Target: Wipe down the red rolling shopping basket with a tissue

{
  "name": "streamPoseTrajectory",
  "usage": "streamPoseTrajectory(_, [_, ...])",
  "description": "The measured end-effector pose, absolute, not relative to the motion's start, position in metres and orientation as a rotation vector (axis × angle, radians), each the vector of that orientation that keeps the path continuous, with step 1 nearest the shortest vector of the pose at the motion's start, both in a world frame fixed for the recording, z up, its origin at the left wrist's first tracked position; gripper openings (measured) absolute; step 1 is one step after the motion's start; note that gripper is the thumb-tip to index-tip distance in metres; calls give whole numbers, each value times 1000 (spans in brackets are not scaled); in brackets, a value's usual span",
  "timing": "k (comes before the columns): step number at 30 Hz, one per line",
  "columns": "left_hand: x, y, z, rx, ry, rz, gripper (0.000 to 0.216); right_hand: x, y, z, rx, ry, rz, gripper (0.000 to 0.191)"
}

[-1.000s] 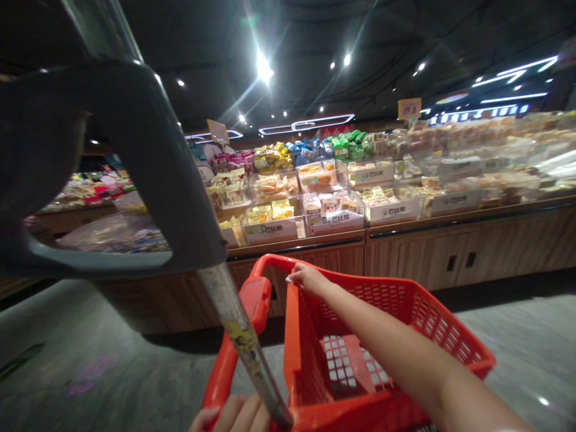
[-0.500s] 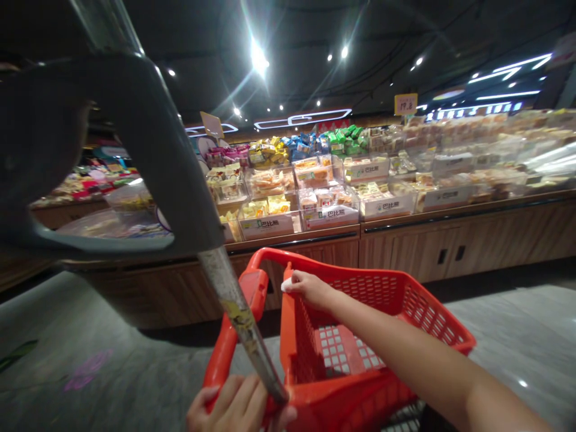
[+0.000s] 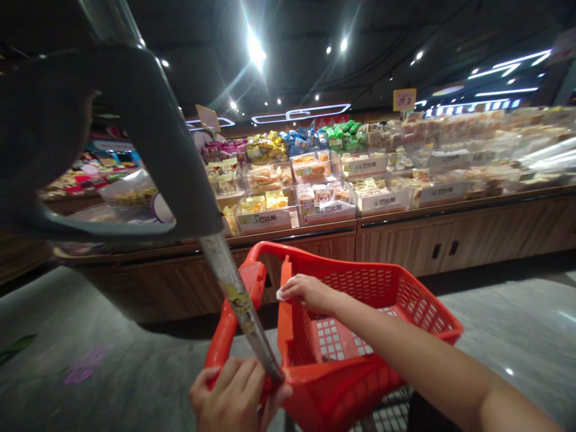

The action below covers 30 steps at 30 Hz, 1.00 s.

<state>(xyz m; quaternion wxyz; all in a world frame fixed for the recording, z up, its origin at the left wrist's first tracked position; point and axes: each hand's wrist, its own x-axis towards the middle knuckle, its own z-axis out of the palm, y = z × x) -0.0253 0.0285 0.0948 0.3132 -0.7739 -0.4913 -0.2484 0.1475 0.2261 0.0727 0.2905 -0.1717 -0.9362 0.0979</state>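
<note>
A red plastic shopping cart (image 3: 344,384) with a lattice basket is in front of me. My left hand (image 3: 236,393) is wrapped round the near end of its red handle (image 3: 221,339), beside the foot of a scuffed metal pole. With my right hand (image 3: 310,294) I pinch a small white wipe or tissue (image 3: 283,293), pressed against the upright red panel (image 3: 285,336) at the handle side of the basket. Its exact shape is mostly hidden by the fingers. Nothing shows inside the basket apart from its slotted floor.
The metal pole (image 3: 240,309) with a large grey plastic bracket (image 3: 180,198) rises close at the left, blocking part of the view. Beyond the cart runs a wood-fronted counter (image 3: 310,246) with clear bins of packaged snacks (image 3: 265,207). Grey floor (image 3: 112,372) lies below.
My right hand has slid the white wipe slightly left and down along the red panel, its fingers now flatter. My left hand keeps its grip. The view has shifted a little.
</note>
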Motion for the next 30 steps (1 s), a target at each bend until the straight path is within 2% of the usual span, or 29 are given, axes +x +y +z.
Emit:
streamPoseTrajectory(4, [-25, 28, 94, -2074, -1323, -670, 13, 156, 210, 71, -207, -2564, 232, 33])
streamPoseTrajectory(6, [-25, 27, 94, -2077, -1344, -677, 11, 159, 209, 71, -253, -2544, 162, 36])
streamPoseTrajectory(9, [-25, 26, 96, -2083, -1361, -675, 13, 159, 204, 71, -375, -2511, 77, 37])
streamPoseTrajectory(14, [-23, 25, 98, -2085, -1399, -686, 16, 160, 180, 73, -91, -2614, 131, 39])
streamPoseTrajectory(20, [-22, 25, 102, -2085, -1361, -647, 16, 160, 175, 79, -324, -2498, 95, 37])
streamPoseTrajectory(26, [-25, 28, 103, -2102, -1367, -633, 15, 161, 166, 78, -190, -2573, 214, 44])
streamPoseTrajectory(30, [-24, 31, 105, -2088, -1389, -631, 18, 157, 167, 73, -389, -2487, 165, 38])
